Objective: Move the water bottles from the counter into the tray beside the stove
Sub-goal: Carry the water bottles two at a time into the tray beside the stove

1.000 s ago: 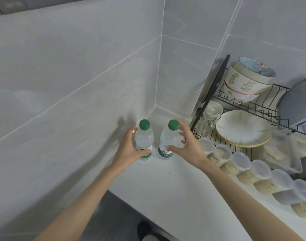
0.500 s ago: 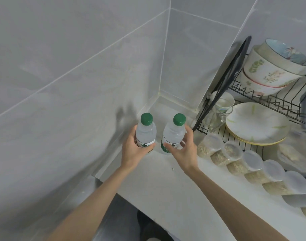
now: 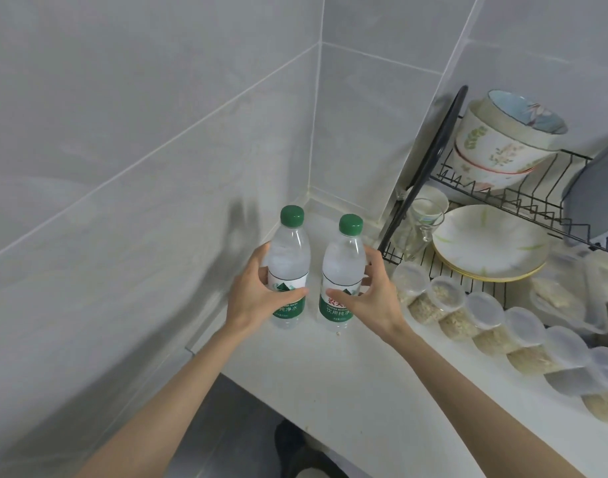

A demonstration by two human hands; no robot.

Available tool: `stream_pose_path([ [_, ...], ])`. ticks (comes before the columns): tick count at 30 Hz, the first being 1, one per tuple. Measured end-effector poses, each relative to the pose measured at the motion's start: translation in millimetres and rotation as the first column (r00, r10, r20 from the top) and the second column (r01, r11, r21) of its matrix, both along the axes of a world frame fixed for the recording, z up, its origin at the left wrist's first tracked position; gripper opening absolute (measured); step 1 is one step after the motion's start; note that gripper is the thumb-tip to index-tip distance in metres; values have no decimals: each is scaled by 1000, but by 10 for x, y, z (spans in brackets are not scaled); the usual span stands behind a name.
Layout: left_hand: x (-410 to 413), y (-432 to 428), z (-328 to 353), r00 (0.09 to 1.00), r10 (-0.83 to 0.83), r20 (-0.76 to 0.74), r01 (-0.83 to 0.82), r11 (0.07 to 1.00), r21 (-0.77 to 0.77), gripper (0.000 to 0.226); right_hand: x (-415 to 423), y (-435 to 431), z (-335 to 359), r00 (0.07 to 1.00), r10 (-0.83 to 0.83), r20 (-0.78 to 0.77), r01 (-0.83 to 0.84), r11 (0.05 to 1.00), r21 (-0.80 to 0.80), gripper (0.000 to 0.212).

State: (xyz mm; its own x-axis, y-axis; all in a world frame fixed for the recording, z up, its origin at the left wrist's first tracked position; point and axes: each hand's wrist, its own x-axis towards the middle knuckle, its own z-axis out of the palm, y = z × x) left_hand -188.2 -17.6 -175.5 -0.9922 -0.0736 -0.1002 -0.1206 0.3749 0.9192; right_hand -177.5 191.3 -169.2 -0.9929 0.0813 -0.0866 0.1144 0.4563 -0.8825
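Note:
Two clear water bottles with green caps and green labels stand upright side by side in the corner of the white counter. My left hand grips the left bottle around its middle, thumb across the label. The right bottle is gripped by my right hand, fingers curled round its far side and thumb on the label. Both bottle bases appear to rest on the counter. No tray or stove is in view.
A black wire dish rack stands to the right with stacked bowls, plates and glasses. A row of lidded plastic jars of grain lies in front of it. Tiled walls close the corner at left and behind.
My hands went from reaching with spread fingers to closing round both bottles. The view has moved closer to the corner.

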Motion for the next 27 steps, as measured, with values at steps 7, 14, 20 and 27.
stream_pose_path([
  [7,385,65,281,993,-114,-28,113,993,-27,99,552,130,342,996,-30,-88,28,999,-22,79],
  [14,986,376,611,942,-312,-119,317,948,24,84,1533,352,711,966,-198,-166,195,980,-34,78],
  [20,1474,872,890,849,-487,-206,504,863,38,82,2417,657,1003,891,-388,-236,399,917,-4,82],
  [27,2079,1672,1162,673,-701,-236,732,678,75,89,3492,1108,1212,717,-625,-311,652,758,-20,84],
])
